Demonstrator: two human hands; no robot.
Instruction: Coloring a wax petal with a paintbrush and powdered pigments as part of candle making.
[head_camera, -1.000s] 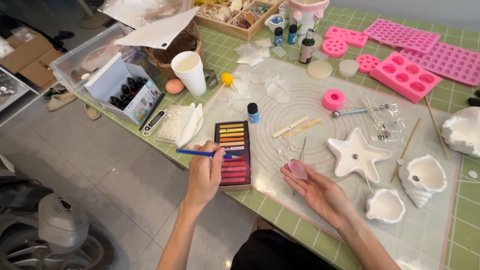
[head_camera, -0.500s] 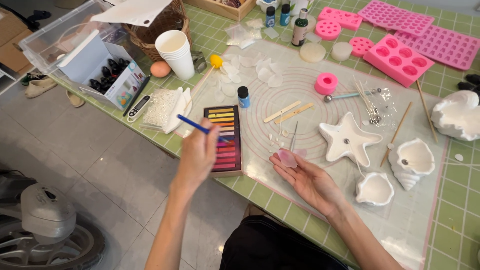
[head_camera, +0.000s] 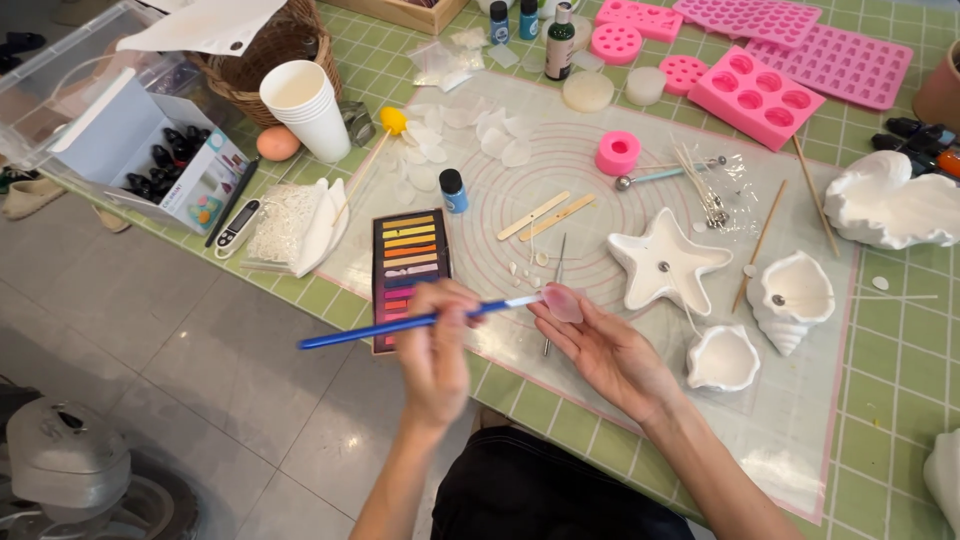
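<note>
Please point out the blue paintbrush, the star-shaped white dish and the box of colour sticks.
blue paintbrush (head_camera: 400, 326), head view, middle of its handle.
star-shaped white dish (head_camera: 668, 265), head view, its centre.
box of colour sticks (head_camera: 408, 256), head view, upper rows.

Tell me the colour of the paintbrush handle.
Blue, seen in the head view: the paintbrush is held in the left hand.

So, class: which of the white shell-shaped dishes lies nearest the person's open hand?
The small scallop dish, right beside the right hand; the starfish dish and spiral shell dish lie farther off.
</note>
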